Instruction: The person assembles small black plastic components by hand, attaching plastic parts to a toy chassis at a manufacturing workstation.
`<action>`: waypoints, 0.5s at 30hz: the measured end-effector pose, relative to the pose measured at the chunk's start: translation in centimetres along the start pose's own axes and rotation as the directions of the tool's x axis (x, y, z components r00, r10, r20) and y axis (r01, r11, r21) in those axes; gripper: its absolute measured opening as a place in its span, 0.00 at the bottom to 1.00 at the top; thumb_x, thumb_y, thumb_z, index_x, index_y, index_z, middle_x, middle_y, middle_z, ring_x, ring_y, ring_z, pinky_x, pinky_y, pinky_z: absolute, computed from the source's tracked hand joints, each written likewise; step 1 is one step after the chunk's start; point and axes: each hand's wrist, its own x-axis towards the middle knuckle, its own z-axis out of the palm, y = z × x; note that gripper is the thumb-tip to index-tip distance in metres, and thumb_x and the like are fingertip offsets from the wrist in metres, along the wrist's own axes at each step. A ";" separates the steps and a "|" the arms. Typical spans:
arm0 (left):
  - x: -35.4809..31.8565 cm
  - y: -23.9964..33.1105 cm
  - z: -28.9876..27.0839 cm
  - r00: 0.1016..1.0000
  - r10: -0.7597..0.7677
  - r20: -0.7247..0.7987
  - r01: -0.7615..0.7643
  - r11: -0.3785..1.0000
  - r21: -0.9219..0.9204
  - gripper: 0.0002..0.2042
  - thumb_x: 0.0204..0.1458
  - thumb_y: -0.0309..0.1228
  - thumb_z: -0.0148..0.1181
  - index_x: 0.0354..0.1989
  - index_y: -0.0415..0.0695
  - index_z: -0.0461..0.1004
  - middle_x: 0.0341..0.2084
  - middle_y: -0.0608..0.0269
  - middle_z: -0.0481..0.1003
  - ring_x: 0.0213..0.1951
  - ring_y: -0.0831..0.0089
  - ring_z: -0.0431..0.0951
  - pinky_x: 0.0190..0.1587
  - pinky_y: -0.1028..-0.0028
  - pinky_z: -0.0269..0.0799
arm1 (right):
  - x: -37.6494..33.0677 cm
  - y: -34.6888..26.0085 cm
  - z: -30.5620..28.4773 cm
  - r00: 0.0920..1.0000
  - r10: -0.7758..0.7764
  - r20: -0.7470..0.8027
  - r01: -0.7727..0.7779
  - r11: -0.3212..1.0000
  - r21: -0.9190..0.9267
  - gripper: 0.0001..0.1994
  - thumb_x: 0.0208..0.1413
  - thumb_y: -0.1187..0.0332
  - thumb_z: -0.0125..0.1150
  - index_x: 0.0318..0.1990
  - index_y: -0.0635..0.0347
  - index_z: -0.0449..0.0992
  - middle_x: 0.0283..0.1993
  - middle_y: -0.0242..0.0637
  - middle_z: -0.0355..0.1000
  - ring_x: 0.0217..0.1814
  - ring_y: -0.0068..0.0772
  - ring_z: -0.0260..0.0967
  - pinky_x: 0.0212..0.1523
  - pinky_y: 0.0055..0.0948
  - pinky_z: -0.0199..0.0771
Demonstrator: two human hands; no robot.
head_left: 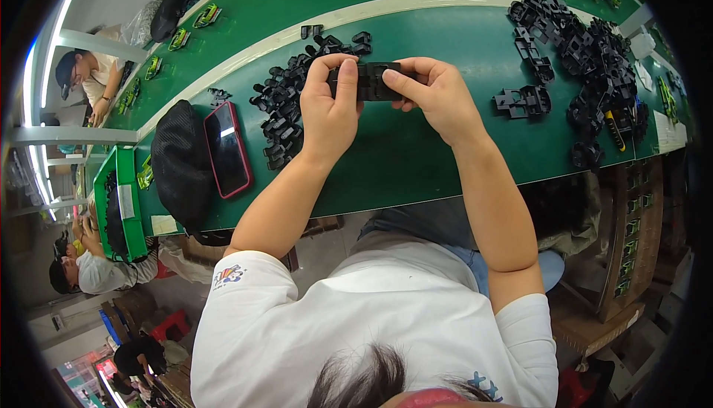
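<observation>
Black plastic part [369, 81], a flat rectangular piece with ribbed detail, is held between both hands above the green workbench [416, 155], near its middle. In the head view, the left hand [329, 107] is closed around the part's left end, with the thumb laid on top and the fingers curled beneath. The right hand [438, 96] is closed on the right end, the thumb pressed along the upper edge and the fingers folded behind; neither hand is opened wide. The part is kept level, just clear of the bench surface.

A heap of similar black plastic parts [286, 103] is spread on the bench just left of the left hand, partly hidden behind it. A larger heap of black parts [587, 59] is seen well to the right, and a small cluster [523, 101] lies between that heap and the right hand. A phone in a red case [226, 148] is laid face up to the left, touching a black cap [180, 166]. A green bin [122, 204] is set at the bench's left end. Other people are seated at the far left edge.
</observation>
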 end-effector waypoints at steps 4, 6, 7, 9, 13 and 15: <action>-0.2 -0.3 -0.2 1.000 -0.019 -0.010 0.019 1.000 0.008 0.09 0.61 0.35 0.52 0.40 0.42 0.69 0.19 0.71 0.69 0.18 0.85 0.65 0.18 0.82 0.58 | -0.2 0.4 0.0 0.999 -0.028 0.034 0.029 0.999 -0.031 0.14 0.45 0.71 0.68 0.39 0.70 0.76 0.29 0.35 0.75 0.28 0.19 0.69 0.30 0.18 0.69; -0.3 -0.3 -0.3 1.000 0.017 0.018 -0.017 1.000 0.025 0.09 0.61 0.35 0.52 0.40 0.41 0.69 0.19 0.70 0.69 0.18 0.85 0.65 0.18 0.82 0.58 | -0.1 0.5 0.0 0.999 -0.009 0.033 0.011 0.999 -0.049 0.15 0.45 0.72 0.68 0.40 0.70 0.76 0.30 0.35 0.74 0.28 0.19 0.69 0.29 0.18 0.68; -0.3 -0.4 -0.4 1.000 0.017 0.017 -0.017 1.000 0.025 0.09 0.61 0.35 0.52 0.40 0.41 0.69 0.19 0.70 0.69 0.18 0.85 0.65 0.18 0.82 0.58 | 0.0 0.5 0.0 0.999 0.009 0.031 -0.007 0.998 -0.065 0.15 0.45 0.73 0.68 0.42 0.70 0.75 0.31 0.35 0.74 0.28 0.19 0.68 0.29 0.17 0.67; -0.3 -0.8 -0.6 0.998 0.059 0.032 -0.062 0.995 0.081 0.09 0.61 0.34 0.52 0.40 0.41 0.69 0.19 0.70 0.69 0.18 0.86 0.64 0.18 0.82 0.57 | 0.2 0.6 0.1 1.000 0.007 0.030 -0.005 0.998 -0.068 0.15 0.45 0.73 0.67 0.41 0.70 0.75 0.30 0.34 0.74 0.27 0.18 0.68 0.28 0.17 0.67; 0.0 -0.7 -1.2 0.996 0.055 0.073 -0.061 0.995 0.084 0.08 0.59 0.31 0.54 0.44 0.43 0.68 0.22 0.70 0.69 0.18 0.86 0.65 0.19 0.85 0.59 | 0.7 0.3 0.3 1.000 -0.027 0.015 0.028 0.995 -0.095 0.13 0.44 0.73 0.67 0.37 0.70 0.76 0.29 0.35 0.74 0.27 0.20 0.69 0.29 0.20 0.70; 0.0 0.1 -1.3 0.987 0.068 0.148 -0.090 0.985 0.147 0.13 0.54 0.27 0.59 0.45 0.39 0.68 0.25 0.69 0.71 0.24 0.87 0.67 0.25 0.84 0.63 | 0.5 0.3 -0.1 0.999 -0.036 0.022 0.037 0.998 -0.047 0.13 0.43 0.73 0.67 0.37 0.70 0.76 0.29 0.34 0.74 0.27 0.20 0.69 0.29 0.19 0.70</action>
